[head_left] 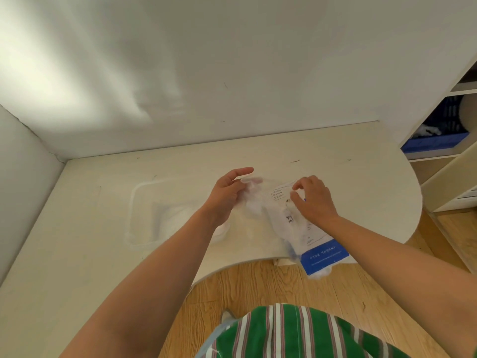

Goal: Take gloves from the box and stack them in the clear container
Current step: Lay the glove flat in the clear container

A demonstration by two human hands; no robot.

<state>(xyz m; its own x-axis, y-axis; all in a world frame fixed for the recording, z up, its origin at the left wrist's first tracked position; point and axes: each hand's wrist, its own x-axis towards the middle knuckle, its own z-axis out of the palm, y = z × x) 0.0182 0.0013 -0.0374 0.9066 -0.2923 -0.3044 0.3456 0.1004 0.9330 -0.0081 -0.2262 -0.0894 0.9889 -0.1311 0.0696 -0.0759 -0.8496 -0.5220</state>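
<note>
Glove point(251, 195) of thin, nearly see-through white film hangs crumpled at the middle of the view. The left hand point(227, 196) grips it with curled fingers, the forefinger sticking out toward 1 o'clock. The film stretches toward 3 o'clock, to the glove box point(304, 228). This is a flat white carton printed with a hand outline and a blue band at its near end, and it lies tilted so that it overhangs the table's front edge. The right hand point(313, 200) sits on top of the box, its bent fingertips and thumb pinching it at the slot, where a tuft of white film shows.

At 9 o'clock from the hands the clear container point(144, 213) stands on the cream table point(103, 254) with a pale heap of film inside. The left forearm crosses its near right corner and hides that part. At 2 o'clock a shelf unit point(451, 177) holds a blue crate point(436, 135). A wood floor point(258, 293) and a green striped garment point(296, 332) fill the 6 o'clock side.
</note>
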